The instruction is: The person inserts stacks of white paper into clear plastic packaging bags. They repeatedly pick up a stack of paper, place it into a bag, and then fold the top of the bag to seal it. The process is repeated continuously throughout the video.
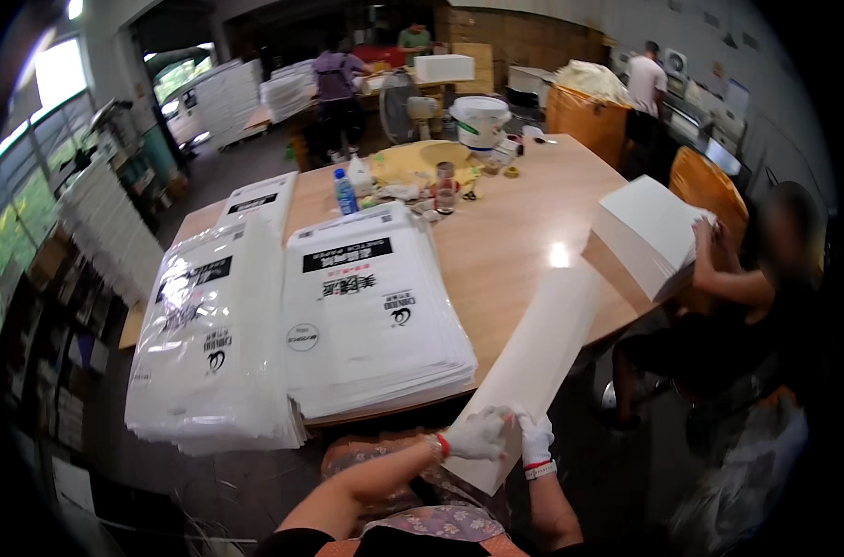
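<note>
At the lower centre of the frame, the gloved right hand (535, 440) grips the right edge of a long white paper (541, 348), while the gloved left hand (477, 434) rests on it with bent fingers, whether gripping I cannot tell. The paper slants up and right over the tan table (524, 209); printed plastic packs (375, 320) lie left of centre, a thick white stack (646, 227) right.

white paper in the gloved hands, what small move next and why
Perhaps slide the left hand farther up the white paper for support: both hands sit close together near its lower end, while its far end reaches over the table.
</note>
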A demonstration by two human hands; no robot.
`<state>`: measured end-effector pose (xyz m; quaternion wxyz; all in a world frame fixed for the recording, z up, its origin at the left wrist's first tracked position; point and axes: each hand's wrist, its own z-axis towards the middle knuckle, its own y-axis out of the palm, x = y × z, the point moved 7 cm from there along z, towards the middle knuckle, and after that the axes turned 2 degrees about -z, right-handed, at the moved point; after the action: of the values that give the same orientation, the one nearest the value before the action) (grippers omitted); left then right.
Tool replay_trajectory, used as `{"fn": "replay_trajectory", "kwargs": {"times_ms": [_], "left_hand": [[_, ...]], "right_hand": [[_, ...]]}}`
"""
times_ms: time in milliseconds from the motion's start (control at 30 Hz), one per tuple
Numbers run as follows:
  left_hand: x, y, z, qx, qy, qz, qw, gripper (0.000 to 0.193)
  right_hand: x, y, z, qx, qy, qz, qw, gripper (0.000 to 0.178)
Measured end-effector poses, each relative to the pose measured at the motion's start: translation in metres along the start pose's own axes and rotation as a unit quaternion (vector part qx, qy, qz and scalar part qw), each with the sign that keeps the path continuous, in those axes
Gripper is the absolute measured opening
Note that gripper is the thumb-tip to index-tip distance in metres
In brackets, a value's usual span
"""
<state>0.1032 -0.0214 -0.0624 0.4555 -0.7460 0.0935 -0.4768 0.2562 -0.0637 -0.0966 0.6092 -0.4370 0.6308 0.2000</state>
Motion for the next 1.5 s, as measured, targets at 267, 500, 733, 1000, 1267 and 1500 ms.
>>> {"fn": "replay_trajectory", "kwargs": {"times_ms": [267,500,733,1000,1267,1500], "left_hand": [[-0.206,-0.184,-0.100,0.261,-0.306,0.260,0.878,0.040],[-0.252,-0.170,-0.057,0.127,-0.324,-0.178,0.921,0.025],[-0.261,-0.239,0.003,0.255,-0.097,-0.642,0.716,0.012],[0.015,-0.217,-0.015,0.177,0.147,-0.179,0.957,0.038],[-0.069,-0.135,-0.053,0.185,0.036,0.041,0.981,0.040],[-0.270,-0.107,-0.194,0.522,-0.143,-0.314,0.780,0.019]], "right_hand": [[-0.080,-0.047,-0.042,-0.024,-0.073,0.026,0.997,0.029],[-0.173,-0.053,-0.095,-0.114,-0.224,-0.159,0.955,0.025],[-0.170,0.014,-0.106,-0.273,-0.239,-0.507,0.782,0.033],[-0.175,0.100,-0.017,-0.163,-0.301,-0.637,0.691,0.034],[-0.129,0.103,0.044,0.172,-0.326,-0.311,0.876,0.015],[-0.138,0.107,0.055,-0.018,-0.254,-0.426,0.868,0.011]]}}
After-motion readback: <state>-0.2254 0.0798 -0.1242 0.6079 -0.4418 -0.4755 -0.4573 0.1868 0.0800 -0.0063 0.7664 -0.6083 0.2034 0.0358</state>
